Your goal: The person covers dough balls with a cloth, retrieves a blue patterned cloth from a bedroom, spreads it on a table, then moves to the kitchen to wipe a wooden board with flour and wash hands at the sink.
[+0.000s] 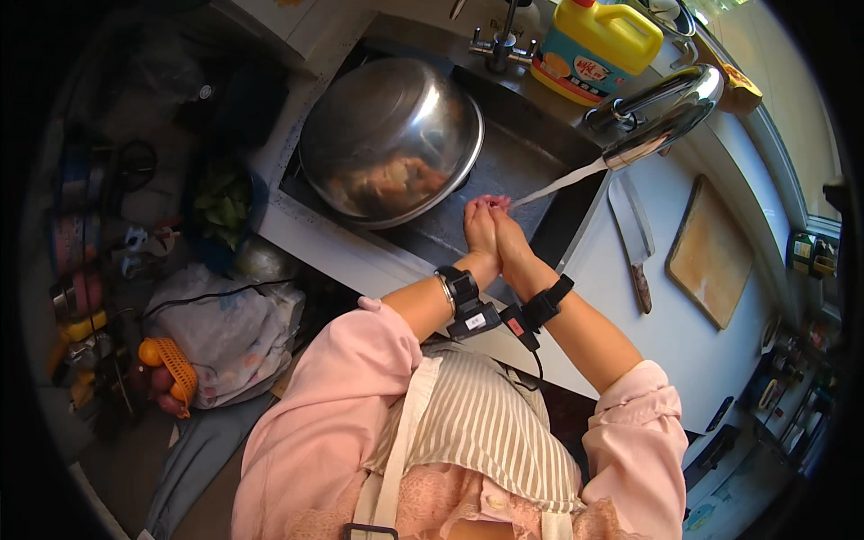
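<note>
My left hand (481,233) and my right hand (511,236) are pressed together over the sink (496,152), beneath the stream from the chrome faucet (665,128). Water runs down towards the fingertips, which look pinkish. Whether anything lies between the palms cannot be seen. Just left of my hands a large upturned stainless steel bowl (391,135) rests tilted in the sink, its rim towards my fingers. Both wrists carry black straps with small devices.
A cleaver (632,229) and a wooden cutting board (712,253) lie on the white counter at the right. Behind the sink stand a yellow detergent jug (590,54) and a smaller tap (501,50). Leafy greens (223,206) and an orange basket (179,371) are low at the left.
</note>
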